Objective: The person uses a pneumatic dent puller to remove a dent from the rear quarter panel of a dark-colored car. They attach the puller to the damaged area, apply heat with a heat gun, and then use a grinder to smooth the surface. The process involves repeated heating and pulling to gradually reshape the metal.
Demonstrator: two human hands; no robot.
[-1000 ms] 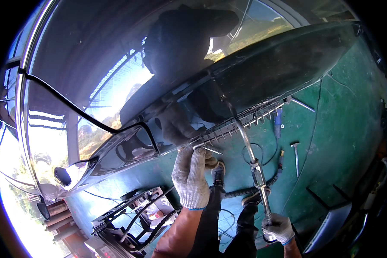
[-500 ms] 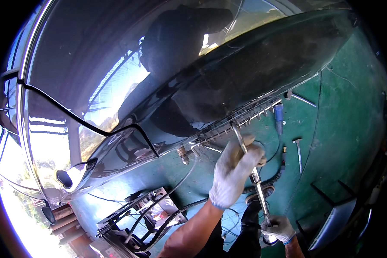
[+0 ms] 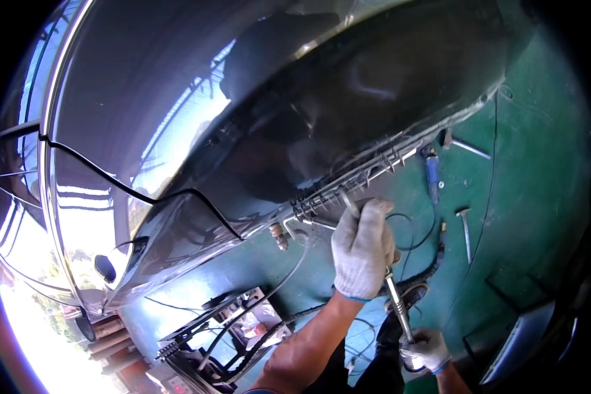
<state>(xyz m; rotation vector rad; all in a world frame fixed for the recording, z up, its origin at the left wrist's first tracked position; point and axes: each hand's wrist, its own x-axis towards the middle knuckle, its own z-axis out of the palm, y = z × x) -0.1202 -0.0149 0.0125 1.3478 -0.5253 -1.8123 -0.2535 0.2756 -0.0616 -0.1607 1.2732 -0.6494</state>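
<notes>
A metal slide hammer point(image 3: 398, 303) runs slantwise from the sill of a dark, glossy car point(image 3: 276, 154) toward my body. My left hand point(image 3: 362, 253), in a whitish glove, closes around its upper shaft just below the hook point(image 3: 348, 199). That hook meets a straight metal rod point(image 3: 376, 175), which passes through a row of wire loops along the sill's lower edge. Whether the hook catches the rod or a loop is hard to make out. Lower down, my gloved right hand point(image 3: 428, 350) grips the handle end of the slide hammer.
On the green floor point(image 3: 532, 190) lie a blue-bodied power tool point(image 3: 432, 174), a hammer point(image 3: 465, 233) and another hammer-like tool point(image 3: 467, 148). A black cable point(image 3: 433, 266) curls past my shoe. A wheeled machine with a tray point(image 3: 259, 322) stands at lower left, a dark-framed panel point(image 3: 519, 341) at lower right.
My left hand has slid up the shaft toward the hook, covering more of it. The hook's tip has shifted slightly left along the rod. My right hand stays on the handle end.
</notes>
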